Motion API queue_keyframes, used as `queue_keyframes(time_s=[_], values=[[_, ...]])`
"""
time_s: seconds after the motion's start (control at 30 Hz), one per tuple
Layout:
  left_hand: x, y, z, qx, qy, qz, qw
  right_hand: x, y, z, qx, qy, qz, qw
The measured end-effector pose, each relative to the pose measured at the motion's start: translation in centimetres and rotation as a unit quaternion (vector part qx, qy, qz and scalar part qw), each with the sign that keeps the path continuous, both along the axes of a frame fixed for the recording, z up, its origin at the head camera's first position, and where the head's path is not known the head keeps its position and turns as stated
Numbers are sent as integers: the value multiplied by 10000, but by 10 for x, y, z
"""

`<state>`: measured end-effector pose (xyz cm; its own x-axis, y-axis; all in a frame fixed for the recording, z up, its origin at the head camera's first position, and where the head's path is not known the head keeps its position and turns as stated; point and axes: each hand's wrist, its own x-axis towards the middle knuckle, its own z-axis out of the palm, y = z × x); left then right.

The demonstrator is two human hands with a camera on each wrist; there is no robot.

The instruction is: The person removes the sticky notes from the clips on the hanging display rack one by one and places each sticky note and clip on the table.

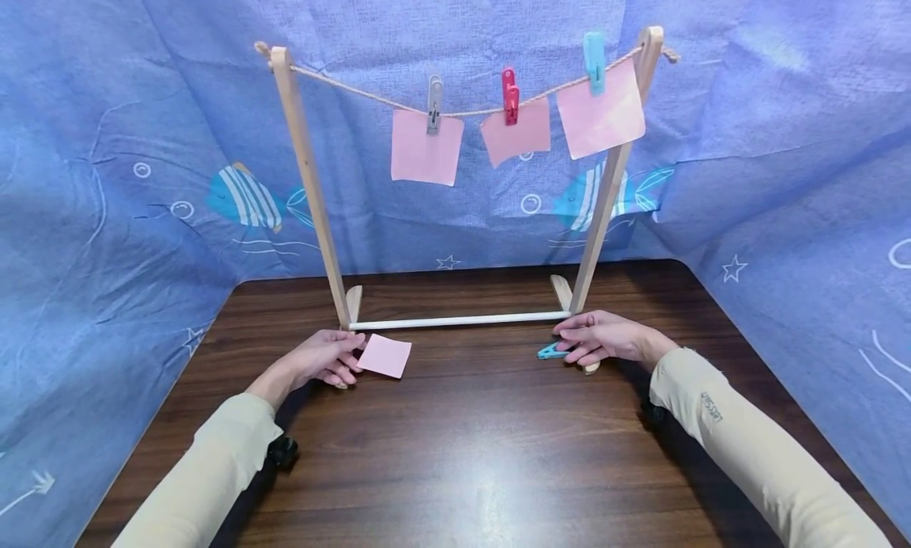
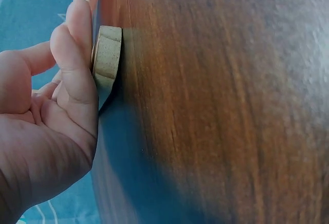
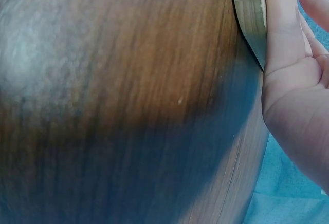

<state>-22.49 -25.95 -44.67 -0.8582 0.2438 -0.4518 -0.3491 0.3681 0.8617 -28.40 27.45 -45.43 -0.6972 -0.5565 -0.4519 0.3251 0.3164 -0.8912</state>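
Observation:
My left hand (image 1: 327, 357) pinches a small square of pink paper (image 1: 386, 356) by its left edge, at the left foot of a wooden frame. In the left wrist view the fingers (image 2: 72, 64) pass close beside the rounded wooden foot (image 2: 108, 52). A teal clothespin (image 1: 551, 351) lies at the fingertips of my right hand (image 1: 601, 338), near the frame's right foot (image 1: 591, 368). The right thumb stands apart from the fingers, above the clip. In the right wrist view the clothespin is hidden, and the hand (image 3: 293, 80) lies along the wooden foot (image 3: 251, 8).
Over the table (image 1: 455, 437), a rope (image 1: 356, 88) sags between two posts. Pink papers hang from it under a grey clothespin (image 1: 434, 105), a red clothespin (image 1: 511, 97) and a light-blue clothespin (image 1: 594, 62). A white rod (image 1: 459, 321) joins the posts low down. Blue cloth (image 1: 455, 232) surrounds the table.

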Motion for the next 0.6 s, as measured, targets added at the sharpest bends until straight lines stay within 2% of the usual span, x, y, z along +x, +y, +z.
queue_keyframes(time_s=[0.4, 0.6], values=[[0, -3, 1, 19, 54, -218, 9997, -2, -4, 2, 84, 83, 103, 9999], [0, -3, 3, 110, -19, -340, 9994, -5, -1, 1, -13, -35, 79, 10000]])
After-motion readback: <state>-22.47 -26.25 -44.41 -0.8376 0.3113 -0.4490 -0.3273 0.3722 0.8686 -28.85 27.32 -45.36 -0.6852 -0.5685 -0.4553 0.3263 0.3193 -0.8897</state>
